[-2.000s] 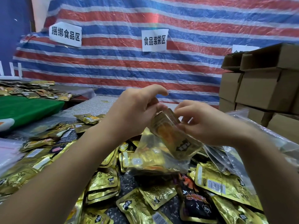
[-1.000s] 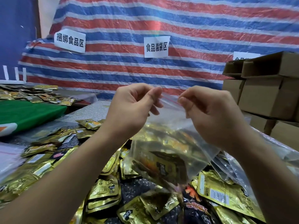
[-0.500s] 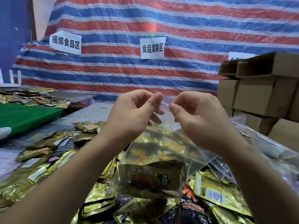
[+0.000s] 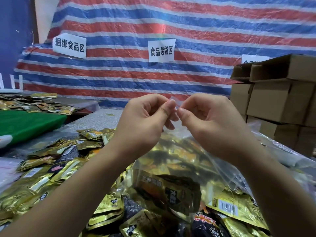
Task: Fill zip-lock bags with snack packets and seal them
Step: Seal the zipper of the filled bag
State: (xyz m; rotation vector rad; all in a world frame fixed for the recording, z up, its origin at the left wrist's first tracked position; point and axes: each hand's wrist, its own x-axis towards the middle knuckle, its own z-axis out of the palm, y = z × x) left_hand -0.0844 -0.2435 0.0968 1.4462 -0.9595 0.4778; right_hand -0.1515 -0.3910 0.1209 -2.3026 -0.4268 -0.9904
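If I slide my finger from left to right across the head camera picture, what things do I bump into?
Green cloth → loose gold snack packets → left hand → right hand → stacked cardboard boxes. Both hands pinch the top of the clear zip-lock bag, which hangs below them.

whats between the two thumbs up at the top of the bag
In the head view, only a short stretch of the zip-lock bag top strip shows between the left hand and the right hand, both pinching it; nothing else.
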